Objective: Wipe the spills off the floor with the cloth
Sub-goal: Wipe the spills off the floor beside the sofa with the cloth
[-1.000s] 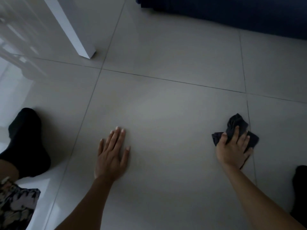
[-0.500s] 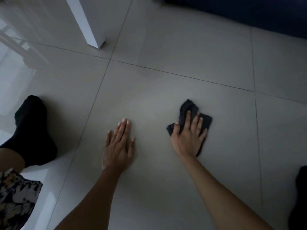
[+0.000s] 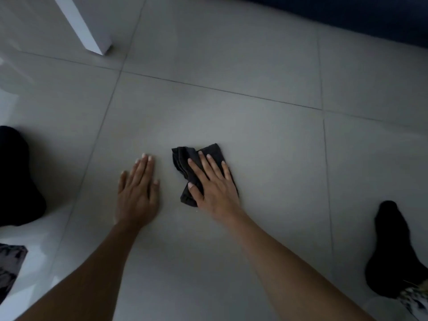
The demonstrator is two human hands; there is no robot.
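**Cloth pinned flat to the tile under the right hand**

The right hand [image 3: 214, 186] lay palm down on a crumpled dark cloth [image 3: 185, 163], fingers spread and pressing it against the grey tiled floor [image 3: 266, 147]; its grip was released rather than clenched around the fabric, the cloth held only by the flat of the hand. The cloth sat near the middle of 1 large tile, just beside the left hand [image 3: 137, 193] but apart from it. The left hand rested flat on the same tile, fingers together, grasping nothing. A foot in a black sock [image 3: 18, 177] stood at the left edge and another black sock [image 3: 391, 251] at the lower right. A white furniture leg [image 3: 92, 31] stood on the floor at the upper left.
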